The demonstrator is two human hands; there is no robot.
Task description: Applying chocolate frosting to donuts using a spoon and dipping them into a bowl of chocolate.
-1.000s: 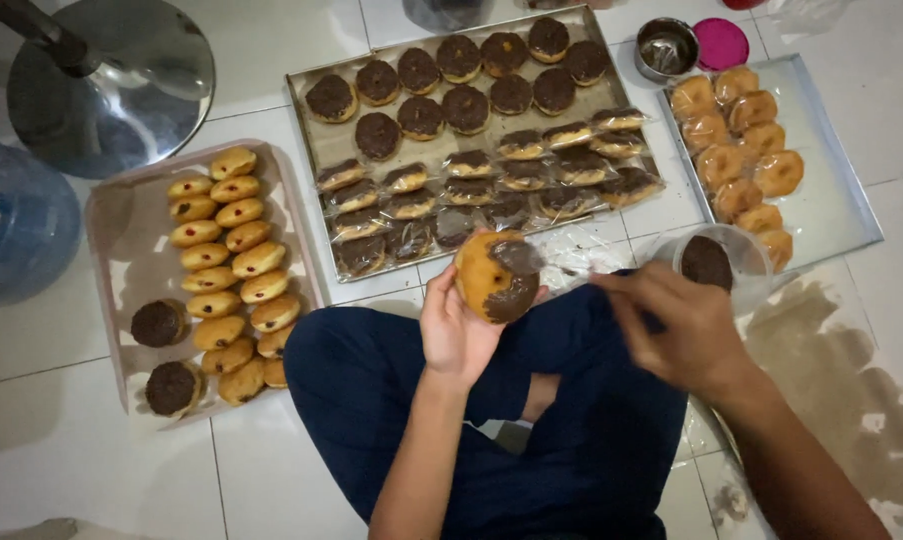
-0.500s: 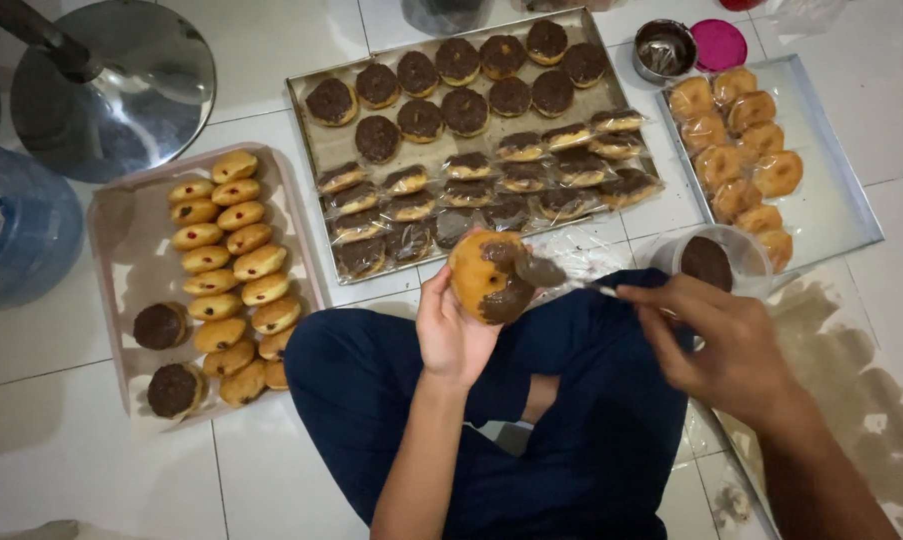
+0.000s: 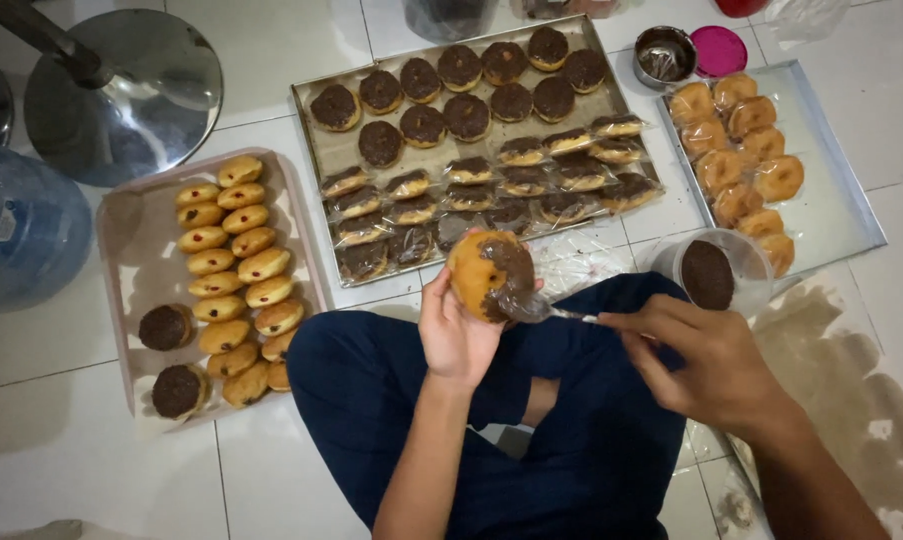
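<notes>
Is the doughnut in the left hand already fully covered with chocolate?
No: the doughnut held up by the left hand shows chocolate on one side only, while the right hand spreads with a utensil.

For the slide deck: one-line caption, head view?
Left hand holds a bun; right hand spreads chocolate with a spoon.

We see clear plastic wrappers point(image 3: 491, 195) around the chocolate-topped doughnuts in the near rows of the middle tray point(image 3: 306, 110); each wrapper is small, shiny and transparent. On the right tray point(image 3: 851, 215) the plain doughnuts also lie in clear bags point(image 3: 736, 165). At the left edge stands a big blue water bottle point(image 3: 21, 235) with a small white label point(image 3: 6, 225) on its side. A crumpled clear plastic sheet point(image 3: 591, 265) lies on the floor just below the middle tray.
</notes>
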